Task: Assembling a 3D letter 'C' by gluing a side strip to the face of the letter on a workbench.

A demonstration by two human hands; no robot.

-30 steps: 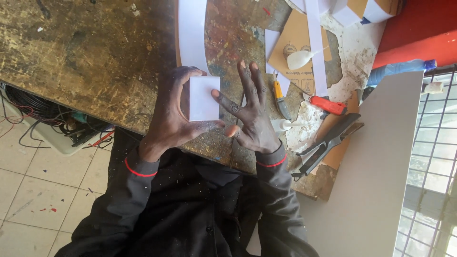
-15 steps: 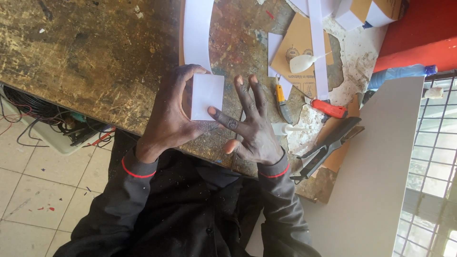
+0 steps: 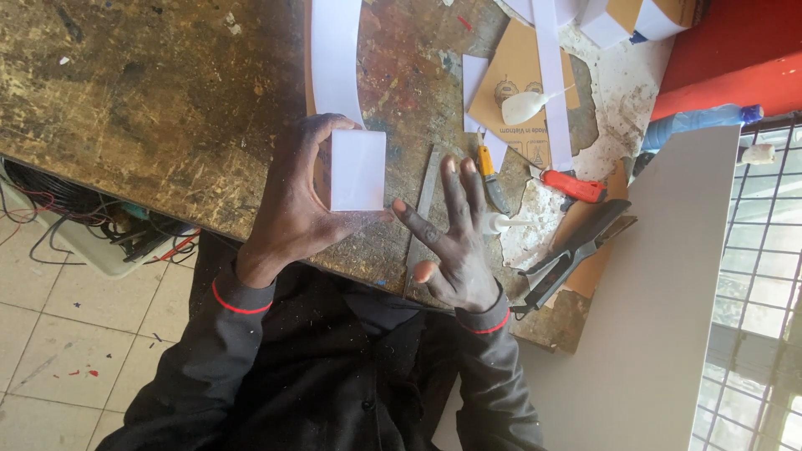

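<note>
**Inspector:** Worn, paint-stained workbench (image 3: 167, 100), cluttered at the far end. What is in hand?

**Me:** My left hand (image 3: 296, 205) is curled around a small white paper box (image 3: 357, 169), thumb and fingers pinching its sides, so one face stays toward me, just above the bench edge. My right hand (image 3: 451, 242) is spread flat and holds nothing; its forefinger touches the box's lower corner, seemingly to steady it.

**Inspector:** Surroundings?

**Me:** Orange-handled cutter (image 3: 572, 185), black pliers (image 3: 576, 250), white glue bottle (image 3: 526, 106) and white paper strips (image 3: 551, 75) lie beyond my right hand, within reach.

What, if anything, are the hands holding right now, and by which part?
The left hand grips the white paper box by its left side and corners. The right hand is spread open, holding nothing.
</note>
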